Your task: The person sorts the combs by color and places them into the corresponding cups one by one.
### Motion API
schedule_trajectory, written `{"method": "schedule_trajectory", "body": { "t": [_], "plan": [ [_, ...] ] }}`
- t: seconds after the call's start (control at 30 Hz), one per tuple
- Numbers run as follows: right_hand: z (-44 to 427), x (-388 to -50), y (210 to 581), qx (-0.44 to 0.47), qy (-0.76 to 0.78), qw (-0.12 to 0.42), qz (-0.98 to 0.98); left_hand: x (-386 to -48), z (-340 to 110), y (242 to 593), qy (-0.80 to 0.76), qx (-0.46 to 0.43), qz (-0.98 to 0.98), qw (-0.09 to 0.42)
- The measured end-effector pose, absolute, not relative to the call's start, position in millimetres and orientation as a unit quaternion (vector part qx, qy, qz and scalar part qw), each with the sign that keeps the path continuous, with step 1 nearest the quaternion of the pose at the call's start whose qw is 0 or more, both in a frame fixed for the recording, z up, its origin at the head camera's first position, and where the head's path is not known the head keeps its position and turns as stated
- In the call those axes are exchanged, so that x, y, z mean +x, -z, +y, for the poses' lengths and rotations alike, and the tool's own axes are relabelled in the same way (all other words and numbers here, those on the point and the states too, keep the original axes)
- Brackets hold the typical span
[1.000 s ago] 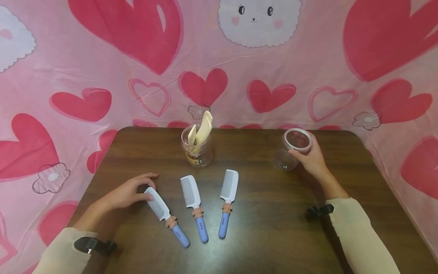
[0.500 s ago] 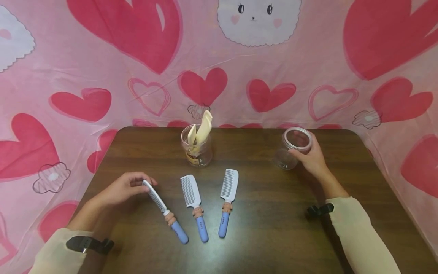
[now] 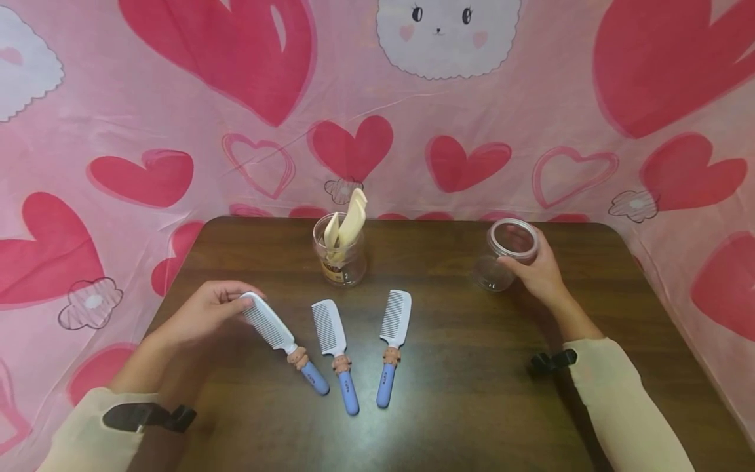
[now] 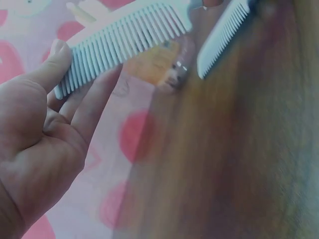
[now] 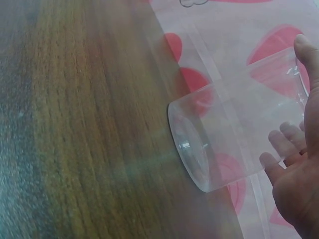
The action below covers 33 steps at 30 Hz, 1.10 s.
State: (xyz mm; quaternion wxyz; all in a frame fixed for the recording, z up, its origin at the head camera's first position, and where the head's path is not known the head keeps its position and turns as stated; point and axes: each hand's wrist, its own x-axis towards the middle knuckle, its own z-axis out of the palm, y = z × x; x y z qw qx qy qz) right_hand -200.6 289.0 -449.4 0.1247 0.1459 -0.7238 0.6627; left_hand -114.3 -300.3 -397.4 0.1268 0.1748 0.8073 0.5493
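Note:
My left hand [image 3: 206, 311] pinches the toothed end of a white comb [image 3: 268, 321] with a blue handle, thumb on the near face and fingers behind, as the left wrist view also shows. That comb is tilted, its head raised off the table. To its right lie two similar combs, a middle one [image 3: 329, 328] and a right one [image 3: 395, 318]. My right hand [image 3: 539, 265] grips a clear jar [image 3: 494, 265] near its rim; the jar stands upright on the table, and nothing shows inside it in the right wrist view [image 5: 234, 129].
A second clear jar [image 3: 354, 272] with a yellow label stands at the back of the brown table [image 3: 460, 380]; cream-coloured pieces [image 3: 352, 223] stick up out of it. Behind the table hangs a pink cloth [image 3: 413, 118] printed with hearts.
The left hand has taken hold of the left comb and raised its head off the table, moving it slightly up and away. The right hand and its jar stay where they were.

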Motion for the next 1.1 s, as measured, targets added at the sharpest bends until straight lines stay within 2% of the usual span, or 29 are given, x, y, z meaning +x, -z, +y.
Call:
{"method": "schedule_trajectory", "body": {
  "t": [0.23, 0.5, 0.7, 1.1],
  "plan": [
    [289, -200, 451, 0.147, -0.664, 0.125, -0.722, -110, -285, 372, -0.534, 0.154, 0.828, 0.068],
    [289, -200, 451, 0.148, -0.668, 0.125, -0.719, -106, -256, 348, -0.674, 0.119, 0.728, 0.037],
    [289, -200, 451, 0.143, -0.664, 0.126, -0.723, -104, -228, 330, -0.722, 0.091, 0.686, 0.008],
    [289, -199, 450, 0.139, -0.663, 0.127, -0.725, -116, -177, 313, -0.760, 0.057, 0.648, 0.002]
  ]
}}
